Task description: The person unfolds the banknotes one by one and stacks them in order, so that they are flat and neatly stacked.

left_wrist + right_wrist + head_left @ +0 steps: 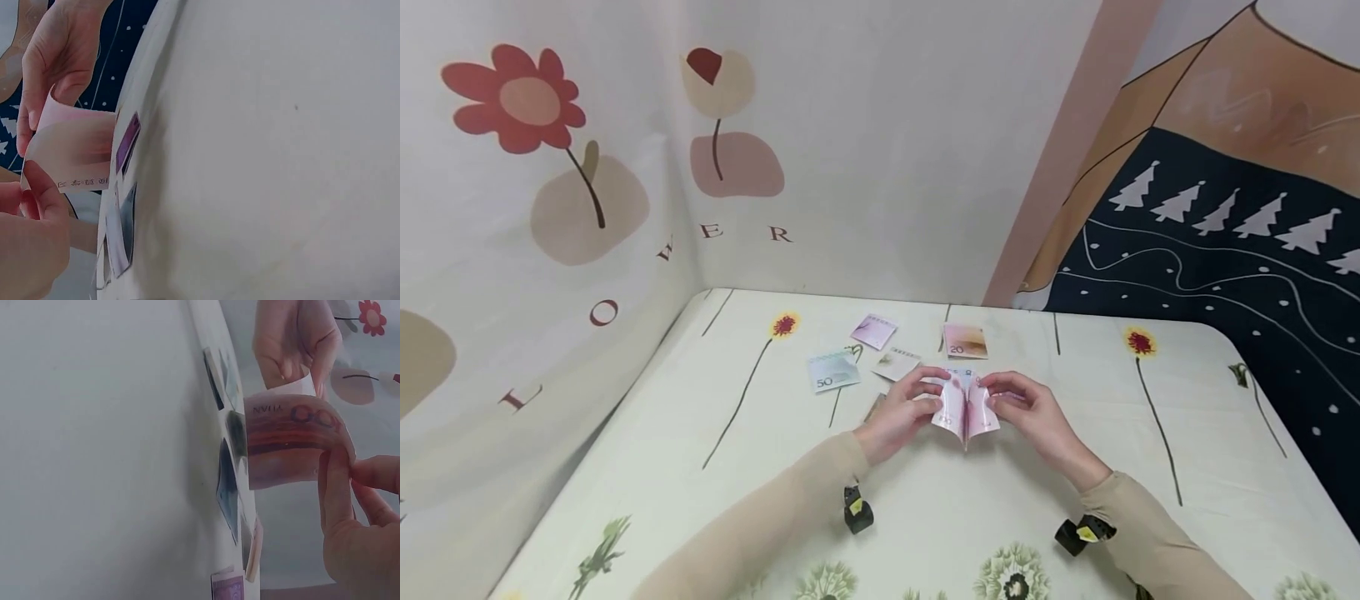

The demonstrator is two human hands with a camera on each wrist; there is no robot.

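Observation:
A pink 100-yuan banknote is held up above the table between both hands, bent along its middle with the crease towards the person. My left hand pinches its left edge between thumb and fingers. On the opposite edge, my right hand pinches it the same way. Chinese print shows on the note's pale side in the left wrist view; the right wrist view shows its red side with "100" and "YUAN". Part of a brownish note lies beside the left hand, mostly hidden by it.
Behind the hands, several folded notes lie on the flower-printed tablecloth: a blue-green 50, a purple one, a greyish-green one and an orange 20. Printed curtains hang behind and left of the table.

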